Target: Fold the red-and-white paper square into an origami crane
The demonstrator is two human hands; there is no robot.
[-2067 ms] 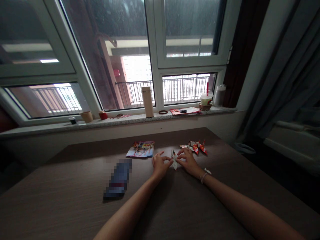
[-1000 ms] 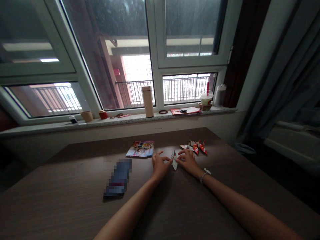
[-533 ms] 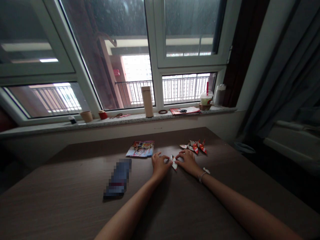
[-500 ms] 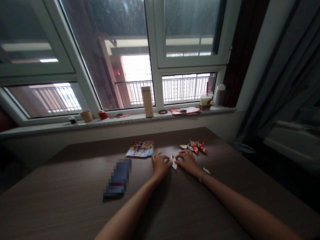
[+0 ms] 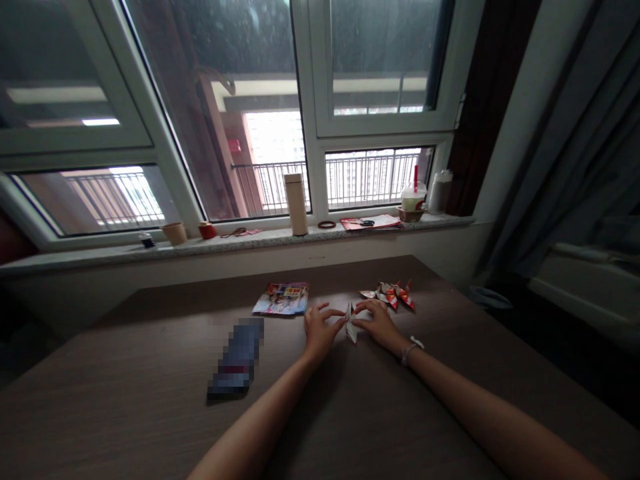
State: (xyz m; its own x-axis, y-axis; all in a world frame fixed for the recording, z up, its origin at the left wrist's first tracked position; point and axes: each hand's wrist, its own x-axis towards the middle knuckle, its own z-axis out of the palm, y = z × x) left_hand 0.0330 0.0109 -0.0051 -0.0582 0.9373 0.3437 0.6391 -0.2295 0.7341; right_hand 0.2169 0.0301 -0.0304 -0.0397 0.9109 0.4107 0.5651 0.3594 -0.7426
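Note:
Both my hands rest on the brown wooden table (image 5: 125, 400), pinching a small folded paper piece (image 5: 351, 325) between them. My left hand (image 5: 319, 329) grips its left side with thumb and fingertips. On the paper's right side, the fingers of my right hand (image 5: 379, 323) are curled around it; a bracelet sits on that wrist. The paper is white with red print and stands partly upright between the fingertips.
Several finished red-and-white folded paper figures (image 5: 390, 293) lie just beyond my right hand. A colourful booklet (image 5: 282, 298) and a dark flat object (image 5: 237, 360) lie to the left. The windowsill (image 5: 75, 252) holds a tall beige flask (image 5: 296, 204), cups and small items.
The folded paper was pressed lower toward the table half a second ago and now stands a little more upright. Both hands stay in nearly the same place.

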